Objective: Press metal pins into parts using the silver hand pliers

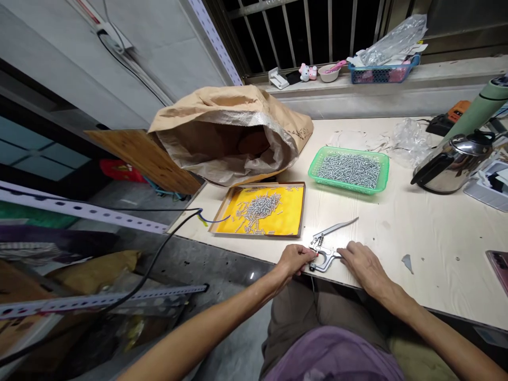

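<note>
Near the table's front edge lie metal hand-press pliers [327, 256] with a spring and a C-shaped jaw, their long handle spread away from the other. My right hand [363, 263] closes its fingers on the lower handle. At the jaw, my left hand [296, 259] is pinched; a tiny red spot shows at its fingertips, but what it holds is too small to make out. Beyond them, a shallow cardboard tray [302, 211] lined in yellow bears a heap of small metal pins [262, 207]. A green plastic basket [317, 180] holds many similar metal pieces.
Behind the tray a large brown paper sack [190, 114] lies with its mouth towards me. A steel kettle [448, 164], a green flask [480, 108] and a phone [499, 270] are at the right. A black cable [162, 246] crosses at the left. A grey scrap [407, 262] lies right of my hand.
</note>
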A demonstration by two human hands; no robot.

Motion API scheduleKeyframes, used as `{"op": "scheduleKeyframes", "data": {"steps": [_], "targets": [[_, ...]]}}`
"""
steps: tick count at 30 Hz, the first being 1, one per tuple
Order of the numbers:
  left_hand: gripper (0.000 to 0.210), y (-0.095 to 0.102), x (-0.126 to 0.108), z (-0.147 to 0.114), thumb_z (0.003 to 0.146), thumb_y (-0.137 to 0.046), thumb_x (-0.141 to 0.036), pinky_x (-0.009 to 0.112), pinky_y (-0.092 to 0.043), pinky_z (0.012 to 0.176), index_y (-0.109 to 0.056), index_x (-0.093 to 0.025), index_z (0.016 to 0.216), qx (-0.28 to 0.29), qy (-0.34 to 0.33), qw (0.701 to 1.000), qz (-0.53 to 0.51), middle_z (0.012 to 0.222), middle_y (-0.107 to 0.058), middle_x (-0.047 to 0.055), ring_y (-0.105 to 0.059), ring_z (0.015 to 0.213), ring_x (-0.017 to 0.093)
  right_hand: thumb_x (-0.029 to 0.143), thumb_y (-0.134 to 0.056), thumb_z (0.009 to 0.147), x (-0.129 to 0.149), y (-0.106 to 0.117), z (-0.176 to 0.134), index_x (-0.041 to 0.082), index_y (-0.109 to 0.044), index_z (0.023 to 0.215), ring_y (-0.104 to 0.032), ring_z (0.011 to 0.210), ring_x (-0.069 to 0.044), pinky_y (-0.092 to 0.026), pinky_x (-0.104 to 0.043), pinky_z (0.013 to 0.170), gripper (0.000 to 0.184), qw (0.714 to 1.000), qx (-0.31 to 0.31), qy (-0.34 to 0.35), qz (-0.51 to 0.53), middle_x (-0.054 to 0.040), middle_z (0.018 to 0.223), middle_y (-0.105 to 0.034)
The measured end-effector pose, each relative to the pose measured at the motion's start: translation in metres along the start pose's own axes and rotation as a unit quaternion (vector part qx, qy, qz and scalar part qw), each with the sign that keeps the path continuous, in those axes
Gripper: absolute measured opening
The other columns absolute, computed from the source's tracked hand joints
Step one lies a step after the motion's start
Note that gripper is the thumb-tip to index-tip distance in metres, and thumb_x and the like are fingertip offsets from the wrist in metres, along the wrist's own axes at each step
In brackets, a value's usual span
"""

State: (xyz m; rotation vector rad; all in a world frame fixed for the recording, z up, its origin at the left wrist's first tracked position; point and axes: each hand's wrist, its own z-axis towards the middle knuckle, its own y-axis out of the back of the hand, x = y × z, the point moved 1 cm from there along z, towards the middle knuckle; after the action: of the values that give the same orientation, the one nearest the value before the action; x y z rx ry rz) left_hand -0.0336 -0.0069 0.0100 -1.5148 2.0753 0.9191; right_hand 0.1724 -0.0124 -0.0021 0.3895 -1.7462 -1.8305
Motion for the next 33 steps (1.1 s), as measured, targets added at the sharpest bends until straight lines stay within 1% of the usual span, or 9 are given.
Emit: {"op": "scheduleKeyframes", "data": {"steps": [10, 16, 19, 21, 23, 24, 28, 30, 33], "targets": [[0.021, 0.0, 0.0, -0.004, 0.072, -0.066, -0.029, 0.019, -0.018, 0.037, -0.059, -0.014, 0.06, -0.002, 0.023, 0.996, 0.082, 0.035, -0.035, -0.01, -0.029, 0.033, 0.005, 0.012, -0.05, 0.089, 0.002, 0.0, -0.002, 0.019, -0.062, 0.098, -0.049, 0.075, -0.018, -0.032, -0.03, 0.061, 0.017, 1.0, -0.014, -0.003, -0.008, -0.0048, 0.079, -0.053], [0.023, -0.001, -0.003, -0.007, 0.073, -0.063, -0.027, 0.02, -0.019, 0.037, -0.052, -0.016, 0.055, 0.016, 0.029, 0.995, 0.095, 0.035, -0.034, -0.01, -0.029, 0.033, 0.005, 0.018, -0.053, 0.088, 0.004, 0.003, -0.004, 0.02, -0.061, 0.105, -0.053, 0.081, -0.02, -0.04, -0.031, 0.067, 0.019, 1.0, 0.021, -0.01, 0.002, -0.0077, 0.09, -0.06], [0.027, -0.001, -0.001, -0.007, 0.069, -0.067, -0.034, 0.019, -0.02, 0.037, -0.053, -0.015, 0.056, 0.019, 0.023, 0.994, 0.102, 0.037, -0.036, -0.009, -0.03, 0.034, 0.005, 0.033, -0.063, 0.081, -0.005, 0.007, 0.001, 0.021, -0.05, 0.125, -0.05, 0.107, -0.028, -0.043, -0.039, 0.081, 0.048, 1.0, 0.012, -0.003, 0.026, -0.0151, 0.125, -0.053], [0.029, -0.001, 0.001, -0.007, 0.067, -0.068, -0.037, 0.019, -0.021, 0.037, -0.054, -0.015, 0.057, 0.022, 0.019, 0.994, 0.105, 0.038, -0.037, -0.009, -0.03, 0.034, 0.005, 0.042, -0.07, 0.074, -0.015, 0.009, 0.008, 0.019, -0.038, 0.137, -0.034, 0.128, -0.035, -0.038, -0.047, 0.093, 0.074, 1.0, 0.009, 0.006, 0.023, -0.0189, 0.144, -0.035], [0.029, -0.001, 0.003, -0.006, 0.067, -0.068, -0.039, 0.02, -0.02, 0.037, -0.054, -0.015, 0.057, 0.024, 0.014, 0.994, 0.108, 0.038, -0.037, -0.009, -0.03, 0.034, 0.005, 0.05, -0.072, 0.068, -0.025, 0.01, 0.017, 0.016, -0.032, 0.14, -0.021, 0.136, -0.037, -0.031, -0.052, 0.101, 0.089, 0.999, 0.031, 0.02, 0.018, -0.021, 0.148, -0.028], [0.03, -0.001, 0.004, -0.005, 0.067, -0.068, -0.04, 0.02, -0.02, 0.037, -0.054, -0.015, 0.058, 0.026, 0.012, 0.994, 0.109, 0.038, -0.036, -0.009, -0.03, 0.034, 0.005, 0.053, -0.072, 0.066, -0.03, 0.01, 0.022, 0.015, -0.031, 0.141, -0.019, 0.137, -0.038, -0.029, -0.053, 0.102, 0.093, 0.998, 0.049, 0.029, 0.019, -0.0218, 0.147, -0.029], [0.034, -0.001, 0.007, -0.002, 0.066, -0.068, -0.044, 0.02, -0.02, 0.036, -0.053, -0.015, 0.057, 0.028, 0.007, 0.994, 0.109, 0.039, -0.036, -0.009, -0.03, 0.035, 0.005, 0.056, -0.074, 0.061, -0.036, 0.014, 0.037, 0.015, -0.034, 0.139, -0.036, 0.128, -0.037, -0.03, -0.054, 0.101, 0.097, 0.995, 0.086, 0.049, 0.028, -0.0205, 0.135, -0.045], [0.036, -0.001, 0.007, -0.001, 0.065, -0.069, -0.046, 0.019, -0.021, 0.037, -0.053, -0.015, 0.056, 0.028, 0.005, 0.994, 0.11, 0.04, -0.036, -0.009, -0.03, 0.035, 0.005, 0.052, -0.076, 0.061, -0.033, 0.019, 0.041, 0.015, -0.039, 0.135, -0.046, 0.118, -0.034, -0.033, -0.052, 0.1, 0.091, 0.995, 0.081, 0.047, 0.024, -0.0176, 0.126, -0.053], [0.038, 0.001, 0.008, -0.003, 0.068, -0.068, -0.049, 0.02, -0.024, 0.039, -0.054, -0.015, 0.059, 0.03, 0.009, 0.99, 0.137, 0.041, -0.037, -0.008, -0.034, 0.037, 0.006, 0.046, -0.078, 0.062, -0.026, 0.027, 0.042, 0.013, -0.049, 0.124, -0.052, 0.103, -0.03, -0.041, -0.045, 0.09, 0.076, 0.995, 0.09, 0.039, 0.016, -0.0141, 0.111, -0.059]]}}
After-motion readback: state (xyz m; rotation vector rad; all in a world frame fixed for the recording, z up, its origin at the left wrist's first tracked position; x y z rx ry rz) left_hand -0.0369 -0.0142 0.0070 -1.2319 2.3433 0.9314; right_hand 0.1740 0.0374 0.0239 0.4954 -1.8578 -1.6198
